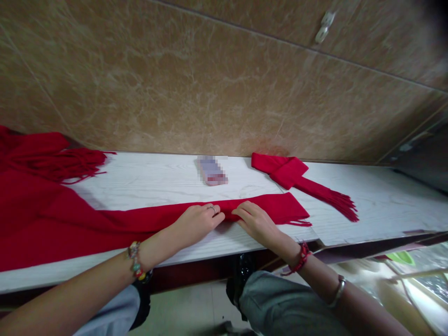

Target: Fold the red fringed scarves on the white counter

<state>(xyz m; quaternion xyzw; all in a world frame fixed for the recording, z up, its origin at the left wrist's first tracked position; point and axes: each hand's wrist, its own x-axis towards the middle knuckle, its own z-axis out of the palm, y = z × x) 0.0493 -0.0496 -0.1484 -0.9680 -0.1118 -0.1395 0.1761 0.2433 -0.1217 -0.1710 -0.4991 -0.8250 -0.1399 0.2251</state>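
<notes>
A long red scarf [133, 221] lies along the white board, narrow and folded lengthwise on the right, spread wide on the left. My left hand [198, 224] grips its folded edge near the middle, fingers curled into the cloth. Close beside it, my right hand [257, 223] pinches the same strip with bent fingers. To the right of my hands the strip ends in a slanted edge with a few fringe threads. Behind it lies a smaller folded red scarf [289, 171], crossed over itself, its fringe pointing right.
A blurred-out, phone-shaped object [212, 171] lies on the white wood-grain board [157, 179] near the tan marbled wall [175, 84]. More red fringed cloth [38, 151] is heaped at far left. Below the front edge are my legs and a tiled floor; a green bowl-like item [402, 257] shows at lower right.
</notes>
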